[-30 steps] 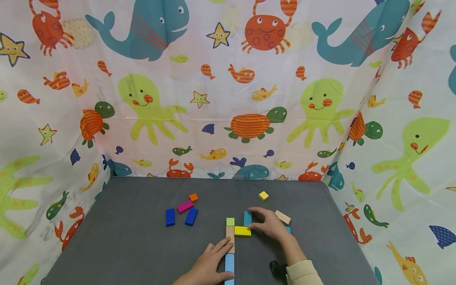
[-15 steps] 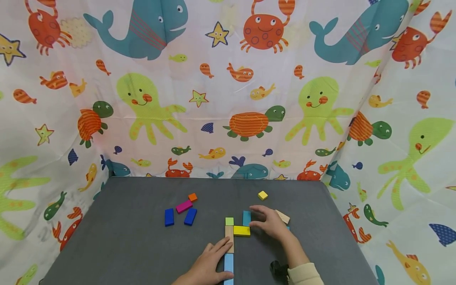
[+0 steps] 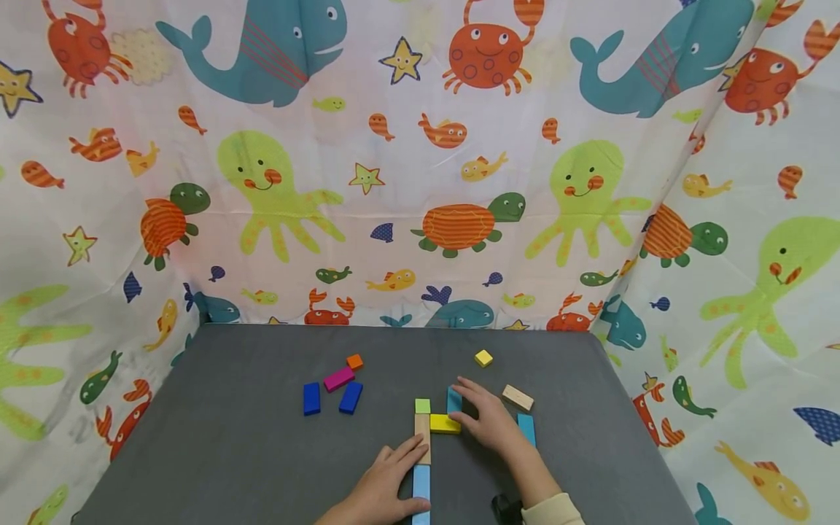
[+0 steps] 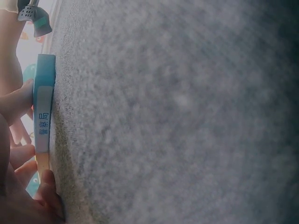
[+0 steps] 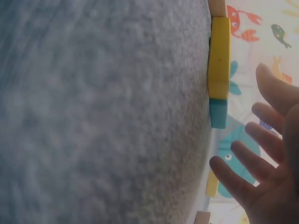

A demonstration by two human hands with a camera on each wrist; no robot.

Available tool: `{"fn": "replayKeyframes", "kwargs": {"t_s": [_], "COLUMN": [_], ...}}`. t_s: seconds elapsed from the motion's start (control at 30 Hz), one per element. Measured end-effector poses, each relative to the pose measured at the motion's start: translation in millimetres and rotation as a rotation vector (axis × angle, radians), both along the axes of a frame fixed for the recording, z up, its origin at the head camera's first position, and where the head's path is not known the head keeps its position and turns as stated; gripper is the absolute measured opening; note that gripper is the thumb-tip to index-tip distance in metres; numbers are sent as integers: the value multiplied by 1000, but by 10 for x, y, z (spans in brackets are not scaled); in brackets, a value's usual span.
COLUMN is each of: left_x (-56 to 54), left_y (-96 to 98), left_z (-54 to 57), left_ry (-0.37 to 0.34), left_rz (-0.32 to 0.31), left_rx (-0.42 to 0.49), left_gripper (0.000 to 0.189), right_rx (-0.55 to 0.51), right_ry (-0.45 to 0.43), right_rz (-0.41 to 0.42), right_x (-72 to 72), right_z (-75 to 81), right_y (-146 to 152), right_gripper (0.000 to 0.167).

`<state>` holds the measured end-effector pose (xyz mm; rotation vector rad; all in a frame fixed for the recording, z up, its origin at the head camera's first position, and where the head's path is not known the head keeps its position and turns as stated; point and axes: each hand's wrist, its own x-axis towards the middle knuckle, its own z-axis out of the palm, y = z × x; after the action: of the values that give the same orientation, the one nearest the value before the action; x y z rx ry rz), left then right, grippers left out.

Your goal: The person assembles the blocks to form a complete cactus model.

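Across the grey table (image 3: pixel 249 452), your left hand (image 3: pixel 383 481) is resting nearly straight fingers along the light-blue block (image 3: pixel 421 484) and wooden block (image 3: pixel 423 424), pinching neither, apparently steadying them; your right hand (image 3: pixel 487 415) is hanging, fingers loosely spread and empty, beside the yellow block (image 3: pixel 442 424) and adjoining teal block (image 3: pixel 453 399).

Cream right sleeve (image 3: pixel 554 510) — and, beside it, 1 dark, perforated device (image 4: pixel 28 13)

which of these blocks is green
The small square light green block, at the far end of the long tan wooden block under the left hand; no other is green.
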<state>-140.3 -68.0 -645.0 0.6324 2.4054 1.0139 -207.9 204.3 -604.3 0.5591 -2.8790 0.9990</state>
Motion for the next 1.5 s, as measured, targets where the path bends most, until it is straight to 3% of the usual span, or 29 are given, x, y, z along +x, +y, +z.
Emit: {"fn": "replayKeyframes", "kwargs": {"t_s": [0.33, 0.53, 0.87, 1.13, 1.5], "left_x": [6, -21, -29, -19, -7], "left_y": [40, 45, 38, 25, 23], "left_z": [131, 66, 5, 27, 70], "left_ry": [4, -17, -27, -11, -16], "left_rz": [6, 14, -1, -5, 9], "left_rx": [-46, -24, -12, -4, -21], "left_gripper": [86, 87, 88, 88, 88], "right_rx": [9, 18, -4, -46, -14], "right_ry": [28, -10, 61, 89, 110], "right_rz": [-109, -156, -203, -232, -257], "right_x": [-74, -90, -70, -1, 149], "right_z": [78, 114, 87, 101, 108], "right_y": [180, 360, 639, 809, 987], "right_gripper": [57, 59, 54, 53, 52]}}
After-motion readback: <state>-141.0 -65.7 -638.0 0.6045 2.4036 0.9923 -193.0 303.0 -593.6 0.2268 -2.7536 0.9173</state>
